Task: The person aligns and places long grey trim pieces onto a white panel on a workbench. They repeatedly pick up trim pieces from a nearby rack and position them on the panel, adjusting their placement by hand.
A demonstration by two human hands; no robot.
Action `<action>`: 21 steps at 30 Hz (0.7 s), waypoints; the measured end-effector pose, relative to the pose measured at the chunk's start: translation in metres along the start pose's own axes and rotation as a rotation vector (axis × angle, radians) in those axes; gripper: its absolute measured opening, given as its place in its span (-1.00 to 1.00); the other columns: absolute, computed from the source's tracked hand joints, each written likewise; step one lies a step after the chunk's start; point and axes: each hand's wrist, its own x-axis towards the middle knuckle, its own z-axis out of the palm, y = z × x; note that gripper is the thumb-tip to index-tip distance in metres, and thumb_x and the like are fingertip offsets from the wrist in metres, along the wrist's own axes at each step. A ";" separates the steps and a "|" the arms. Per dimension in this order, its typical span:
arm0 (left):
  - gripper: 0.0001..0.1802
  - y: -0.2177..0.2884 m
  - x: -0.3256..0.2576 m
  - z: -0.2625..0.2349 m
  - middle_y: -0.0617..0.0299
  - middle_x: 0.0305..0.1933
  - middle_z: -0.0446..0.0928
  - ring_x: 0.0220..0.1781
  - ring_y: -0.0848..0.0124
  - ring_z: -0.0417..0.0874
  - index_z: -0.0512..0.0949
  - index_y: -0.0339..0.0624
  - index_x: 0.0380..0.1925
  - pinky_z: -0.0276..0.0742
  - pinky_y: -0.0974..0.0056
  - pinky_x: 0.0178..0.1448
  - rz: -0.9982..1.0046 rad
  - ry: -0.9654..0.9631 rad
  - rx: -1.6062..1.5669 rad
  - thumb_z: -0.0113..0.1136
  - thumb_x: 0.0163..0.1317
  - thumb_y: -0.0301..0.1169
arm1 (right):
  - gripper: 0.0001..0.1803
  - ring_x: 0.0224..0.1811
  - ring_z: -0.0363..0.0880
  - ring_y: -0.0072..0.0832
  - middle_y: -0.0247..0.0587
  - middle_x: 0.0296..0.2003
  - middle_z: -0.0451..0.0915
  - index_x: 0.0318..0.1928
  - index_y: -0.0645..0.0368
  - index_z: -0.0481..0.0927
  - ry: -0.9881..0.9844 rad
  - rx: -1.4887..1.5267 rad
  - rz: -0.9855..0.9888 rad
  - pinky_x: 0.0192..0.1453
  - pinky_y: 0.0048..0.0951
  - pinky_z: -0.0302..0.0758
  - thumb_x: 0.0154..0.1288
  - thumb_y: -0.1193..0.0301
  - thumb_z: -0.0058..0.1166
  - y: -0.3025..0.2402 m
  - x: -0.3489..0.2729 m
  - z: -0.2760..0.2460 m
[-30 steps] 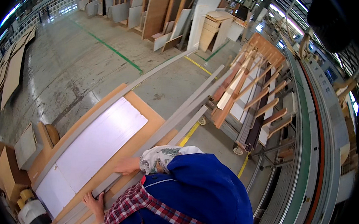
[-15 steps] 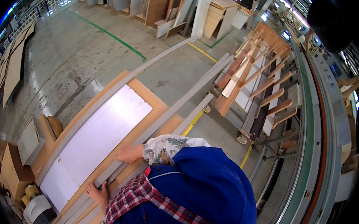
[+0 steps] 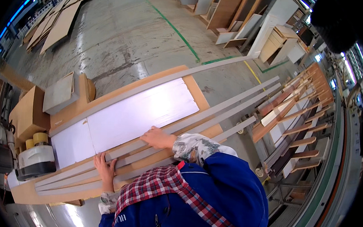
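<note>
1. Grey strips [image 3: 146, 151] are lying lengthwise along the near edge of the white panel [image 3: 140, 115].
2. Left hand [image 3: 105, 169] is pressing flat on them, fingers spread.
3. Right hand [image 3: 159, 138] is resting palm-down, fingers together.

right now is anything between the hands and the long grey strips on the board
Nothing visible. The left hand and right hand both lie flat, directly on the long grey strips, which rest on the white panel.
</note>
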 end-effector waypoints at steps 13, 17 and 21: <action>-0.50 0.088 0.063 -0.108 0.20 -0.16 0.49 -0.05 0.24 0.45 0.48 -0.11 -0.10 0.24 0.14 0.12 0.137 -0.034 -0.075 0.35 -0.08 -0.23 | -0.55 -0.13 0.48 -0.34 -0.33 -0.25 0.51 -0.19 -0.01 0.55 0.207 -0.105 0.348 -0.07 -0.24 0.30 -0.22 0.50 0.33 0.089 -0.089 -0.056; -0.64 0.092 0.059 -0.101 0.21 -0.29 0.45 -0.17 0.23 0.44 0.46 -0.11 -0.30 0.28 0.16 -0.05 0.120 -0.033 -0.085 0.34 -0.11 -0.29 | -0.60 -0.17 0.47 -0.34 -0.35 -0.31 0.49 -0.30 0.02 0.52 0.301 -0.119 0.384 -0.08 -0.29 0.30 -0.27 0.48 0.36 0.080 -0.089 -0.054; -0.74 0.094 0.045 -0.095 0.20 -0.34 0.41 -0.24 0.22 0.43 0.38 -0.10 -0.44 0.28 0.16 -0.12 0.141 -0.037 -0.011 0.27 -0.12 -0.42 | -0.63 -0.23 0.47 -0.31 -0.34 -0.38 0.49 -0.37 0.06 0.48 0.389 -0.174 0.342 -0.13 -0.30 0.33 -0.28 0.50 0.34 0.091 -0.101 -0.028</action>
